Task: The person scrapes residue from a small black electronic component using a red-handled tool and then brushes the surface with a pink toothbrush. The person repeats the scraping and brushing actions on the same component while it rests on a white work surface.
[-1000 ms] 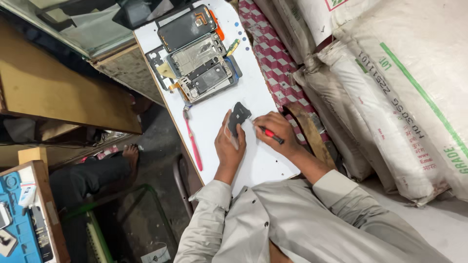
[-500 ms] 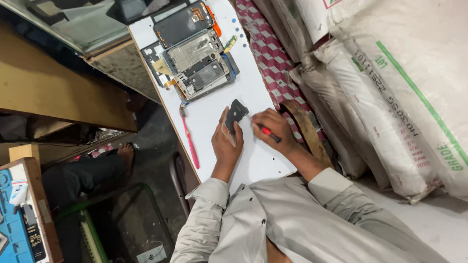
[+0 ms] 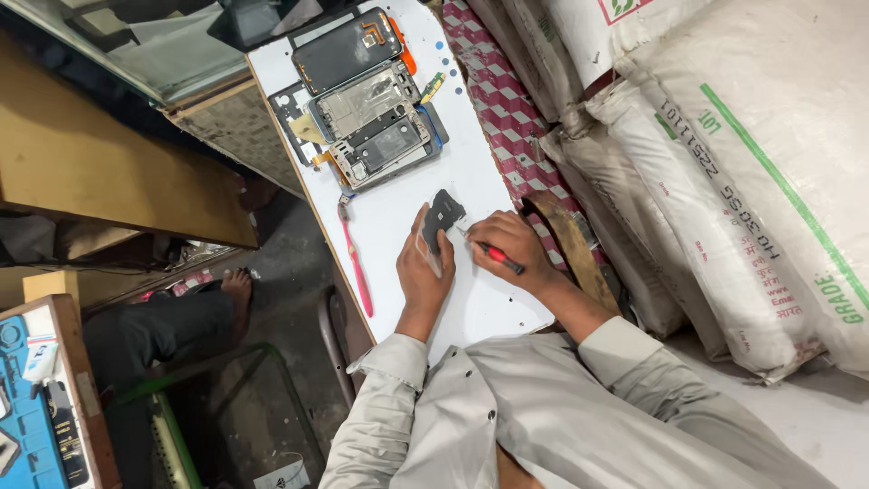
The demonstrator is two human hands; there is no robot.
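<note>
Left hand (image 3: 425, 272): centre of frame, palm down on white board (image 3: 398, 208), fingers closed around small dark phone part (image 3: 443, 217), which juts out beyond fingertips toward upper right. Right hand (image 3: 511, 246): just right of part, fingers pinched shut on red-handled screwdriver (image 3: 496, 256); I see tip meeting part's lower edge. Both forearms in grey sleeves, angled up from bottom of frame. Above: stack of opened phones (image 3: 367, 109). Left of hand: pink tool (image 3: 356, 258) lying flat.
</note>
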